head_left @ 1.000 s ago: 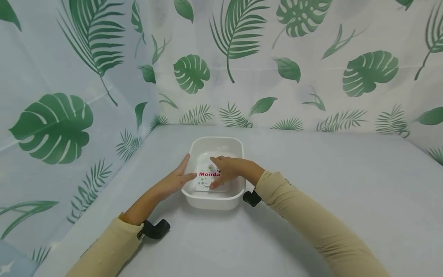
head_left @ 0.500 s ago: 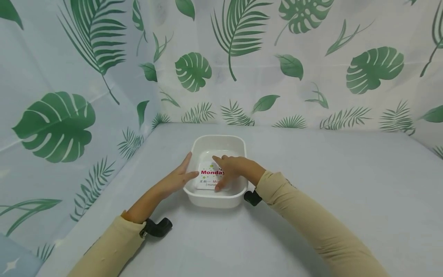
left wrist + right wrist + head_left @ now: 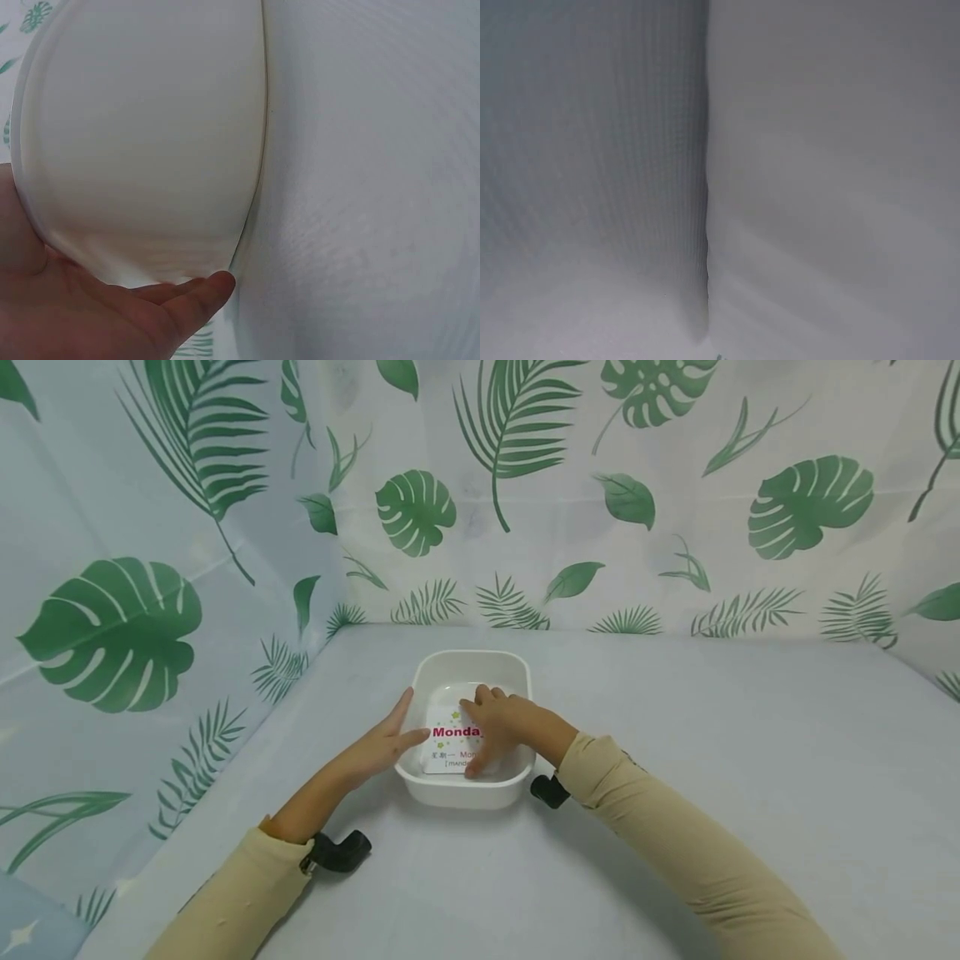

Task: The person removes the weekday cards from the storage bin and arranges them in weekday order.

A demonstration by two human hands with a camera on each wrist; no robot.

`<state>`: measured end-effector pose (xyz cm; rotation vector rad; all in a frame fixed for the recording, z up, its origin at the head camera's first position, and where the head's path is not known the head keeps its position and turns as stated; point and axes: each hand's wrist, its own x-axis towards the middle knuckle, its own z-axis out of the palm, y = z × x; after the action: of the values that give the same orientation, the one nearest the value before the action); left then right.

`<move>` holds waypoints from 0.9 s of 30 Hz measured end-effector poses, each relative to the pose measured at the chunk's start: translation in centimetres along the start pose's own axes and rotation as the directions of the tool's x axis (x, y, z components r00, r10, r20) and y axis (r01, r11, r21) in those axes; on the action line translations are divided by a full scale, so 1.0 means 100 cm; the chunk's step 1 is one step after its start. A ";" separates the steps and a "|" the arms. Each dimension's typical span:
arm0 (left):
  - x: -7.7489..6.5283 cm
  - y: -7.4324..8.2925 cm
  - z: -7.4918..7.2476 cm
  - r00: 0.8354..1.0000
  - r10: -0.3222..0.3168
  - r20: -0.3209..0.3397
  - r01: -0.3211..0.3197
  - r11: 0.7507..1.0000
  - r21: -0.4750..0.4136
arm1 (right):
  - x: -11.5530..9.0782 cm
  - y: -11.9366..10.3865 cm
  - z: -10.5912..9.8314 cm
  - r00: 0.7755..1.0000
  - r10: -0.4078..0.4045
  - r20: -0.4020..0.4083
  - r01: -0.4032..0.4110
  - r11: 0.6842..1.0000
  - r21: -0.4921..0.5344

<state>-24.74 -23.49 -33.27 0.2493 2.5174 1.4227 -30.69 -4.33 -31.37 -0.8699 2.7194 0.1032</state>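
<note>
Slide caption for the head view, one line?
Left hand holds the white tub; right hand partly covers the Monday card inside.

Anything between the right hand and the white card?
Nothing visible: the right hand reaches over the right rim of the white basin and covers the right part of the white card. Contact unclear.

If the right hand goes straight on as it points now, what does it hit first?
Likely the card, in the tub beneath the right hand; they may be touching, as depth is unclear.
</note>
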 end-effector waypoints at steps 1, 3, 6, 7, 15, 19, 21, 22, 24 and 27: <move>0.000 0.000 0.000 1.000 0.001 0.001 -0.001 1.000 -0.002 | -0.001 0.000 0.000 1.000 0.002 0.004 -0.002 1.000 -0.006; 0.001 0.000 0.000 1.000 0.005 0.004 -0.005 1.000 -0.002 | -0.002 -0.001 -0.001 1.000 0.003 0.008 -0.003 1.000 -0.026; 0.002 0.000 0.000 1.000 0.009 0.006 -0.009 1.000 -0.002 | -0.005 -0.002 0.000 1.000 -0.018 -0.013 0.017 0.996 -0.089; 0.002 -0.001 0.000 1.000 0.007 0.006 -0.007 1.000 -0.001 | -0.005 -0.003 0.000 0.999 -0.034 -0.026 0.031 0.992 -0.120; 0.000 -0.003 0.001 1.000 -0.008 -0.010 0.008 1.000 0.002 | -0.006 -0.002 0.003 0.976 -0.143 -0.165 0.081 0.940 -0.331; 0.000 -0.004 0.002 1.000 -0.003 -0.005 0.003 1.000 0.006 | -0.010 0.006 -0.004 0.968 -0.112 -0.223 0.044 0.956 -0.291; 0.000 -0.004 0.001 1.000 0.002 -0.004 -0.002 1.000 0.007 | -0.013 0.012 -0.009 0.962 -0.102 -0.252 0.031 0.962 -0.271; 0.000 -0.004 0.001 1.000 0.004 -0.005 -0.004 1.000 0.009 | -0.015 0.015 -0.012 0.960 -0.099 -0.263 0.028 0.965 -0.260; 0.001 -0.004 0.000 1.000 0.007 -0.006 -0.007 1.000 0.009 | -0.019 0.020 -0.016 0.955 -0.101 -0.278 0.031 0.969 -0.245; 0.002 -0.003 0.000 1.000 0.009 -0.009 -0.009 1.000 0.007 | -0.027 0.028 -0.021 0.951 -0.103 -0.290 0.043 0.978 -0.205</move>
<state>-24.93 -23.54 -33.53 0.2561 2.5321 1.4210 -30.78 -0.87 -28.64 -1.1245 2.9910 0.2469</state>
